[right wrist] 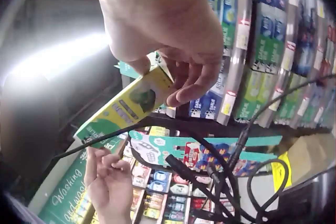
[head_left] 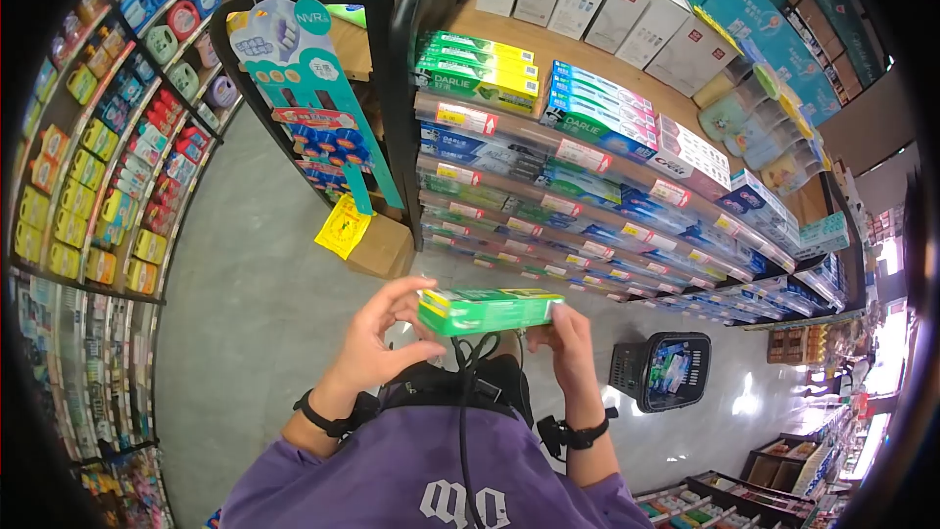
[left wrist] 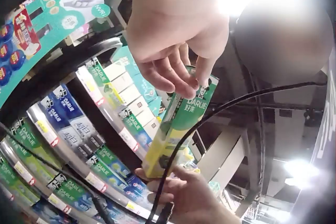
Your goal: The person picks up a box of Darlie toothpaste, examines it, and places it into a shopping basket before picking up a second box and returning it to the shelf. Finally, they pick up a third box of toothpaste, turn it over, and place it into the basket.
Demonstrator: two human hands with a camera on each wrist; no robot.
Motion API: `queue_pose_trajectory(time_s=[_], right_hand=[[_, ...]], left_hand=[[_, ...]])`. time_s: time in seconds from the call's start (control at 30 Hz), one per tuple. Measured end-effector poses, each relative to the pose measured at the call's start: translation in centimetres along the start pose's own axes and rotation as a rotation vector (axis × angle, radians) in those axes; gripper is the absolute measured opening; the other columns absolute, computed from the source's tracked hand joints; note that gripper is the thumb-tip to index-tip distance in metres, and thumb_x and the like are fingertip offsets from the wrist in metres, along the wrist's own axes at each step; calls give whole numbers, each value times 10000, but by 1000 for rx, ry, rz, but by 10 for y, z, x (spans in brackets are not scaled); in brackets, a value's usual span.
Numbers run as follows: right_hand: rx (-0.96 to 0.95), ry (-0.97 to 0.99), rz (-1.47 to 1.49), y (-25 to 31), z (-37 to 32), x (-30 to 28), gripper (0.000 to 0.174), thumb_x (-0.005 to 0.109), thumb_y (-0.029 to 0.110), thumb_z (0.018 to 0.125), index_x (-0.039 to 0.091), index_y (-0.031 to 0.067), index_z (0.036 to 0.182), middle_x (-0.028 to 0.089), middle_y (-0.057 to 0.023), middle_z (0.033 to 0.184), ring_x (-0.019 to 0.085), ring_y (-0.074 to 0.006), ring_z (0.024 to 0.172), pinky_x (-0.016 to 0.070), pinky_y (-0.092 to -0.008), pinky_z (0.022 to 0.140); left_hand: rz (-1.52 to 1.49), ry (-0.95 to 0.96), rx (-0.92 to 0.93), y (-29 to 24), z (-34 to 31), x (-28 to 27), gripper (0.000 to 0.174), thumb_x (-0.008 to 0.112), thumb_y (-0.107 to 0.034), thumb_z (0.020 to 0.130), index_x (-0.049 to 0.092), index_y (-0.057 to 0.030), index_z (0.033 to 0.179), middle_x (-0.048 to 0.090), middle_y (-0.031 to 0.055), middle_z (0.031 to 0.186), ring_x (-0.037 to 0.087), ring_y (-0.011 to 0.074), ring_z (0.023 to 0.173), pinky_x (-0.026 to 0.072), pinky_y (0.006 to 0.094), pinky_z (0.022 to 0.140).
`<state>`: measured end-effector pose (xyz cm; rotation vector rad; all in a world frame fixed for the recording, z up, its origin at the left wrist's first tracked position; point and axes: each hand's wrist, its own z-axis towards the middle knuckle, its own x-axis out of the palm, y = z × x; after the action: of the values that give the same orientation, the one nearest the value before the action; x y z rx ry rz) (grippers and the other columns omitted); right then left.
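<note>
A green and yellow toothpaste box [head_left: 490,312] is held level between both hands, in front of the purple shirt. My left hand [head_left: 387,338] pinches one end of it; in the left wrist view that hand [left wrist: 178,40] has its fingertips on the green end of the box [left wrist: 181,121]. The other end is gripped by my right hand [head_left: 570,343]. In the right wrist view, the right hand [right wrist: 163,35] has thumb and fingers around the yellow end of the box [right wrist: 126,103], with the left hand [right wrist: 110,187] at the far end.
A shelf rack [head_left: 558,152] stacked with toothpaste boxes stands ahead. A black basket [head_left: 627,372] with packages inside is on the floor at the right. Near the rack's left foot lie a carton [head_left: 385,247] and a yellow bag [head_left: 343,226]. Dark cables hang before the shirt.
</note>
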<state>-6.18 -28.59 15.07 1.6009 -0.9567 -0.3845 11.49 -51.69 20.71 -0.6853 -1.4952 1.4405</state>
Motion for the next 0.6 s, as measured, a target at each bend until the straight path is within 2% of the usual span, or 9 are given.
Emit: queue_pose_trajectory(time_s=[0.03, 0.13, 0.2, 0.23, 0.3, 0.4, 0.53, 0.6], right_hand=[[57, 73, 17, -4, 7, -4, 467, 521, 415, 1056, 643, -28, 1137, 693, -89, 865, 656, -134, 696, 529, -255, 647], [195, 148, 120, -12, 16, 1, 482, 519, 440, 1054, 646, -18, 1138, 689, -81, 850, 660, -126, 714, 533, -258, 659], [215, 211, 109, -25, 16, -1, 467, 493, 440, 1068, 650, 9, 1157, 695, -58, 919, 655, -113, 775, 534, -259, 675], [204, 237, 87, -30, 17, 0, 462, 487, 437, 1071, 650, 15, 1165, 696, -51, 946, 653, -110, 790, 532, -258, 676], [170, 267, 60, -30, 15, 2, 445, 474, 431, 1080, 648, 38, 1195, 689, -22, 1028, 643, -101, 832, 522, -249, 675], [181, 257, 104, -29, 13, 0, 448, 483, 439, 1076, 646, 42, 1203, 686, -12, 1029, 639, -94, 827, 505, -241, 664], [205, 169, 52, -28, 9, -7, 438, 476, 434, 1080, 649, 48, 1194, 660, 11, 971, 584, -66, 771, 474, -233, 642], [166, 174, 63, -27, 6, -11, 436, 476, 430, 1081, 648, 42, 1183, 651, 14, 951, 572, -66, 757, 471, -233, 635]], left_hand=[[99, 37, 57, -1, 2, 4, 606, 851, 4, 745, 597, -28, 1294, 730, 71, 992, 698, 161, 867, 547, 307, 785], [313, 148, 196, -9, 12, 15, 519, 852, -6, 740, 656, -33, 1219, 730, 63, 920, 705, 168, 803, 542, 303, 745], [322, 233, 244, -19, 18, 29, 468, 848, -16, 741, 682, -34, 1178, 725, 56, 850, 707, 179, 756, 535, 300, 712], [344, 284, 262, -19, 20, 32, 469, 851, -37, 740, 686, -40, 1180, 706, 39, 763, 700, 188, 712, 523, 299, 679], [336, 331, 289, -17, 24, 38, 459, 856, -47, 735, 694, -43, 1164, 703, 35, 756, 695, 180, 700, 519, 297, 669], [327, 344, 290, -17, 27, 44, 443, 860, -49, 729, 705, -43, 1143, 709, 34, 765, 691, 171, 690, 521, 295, 666], [298, 340, 254, -14, 25, 46, 455, 858, -41, 729, 699, -38, 1155, 716, 32, 774, 697, 166, 700, 526, 292, 675], [276, 354, 240, -14, 27, 48, 461, 857, -37, 730, 697, -38, 1162, 721, 34, 781, 701, 163, 704, 530, 291, 679]])
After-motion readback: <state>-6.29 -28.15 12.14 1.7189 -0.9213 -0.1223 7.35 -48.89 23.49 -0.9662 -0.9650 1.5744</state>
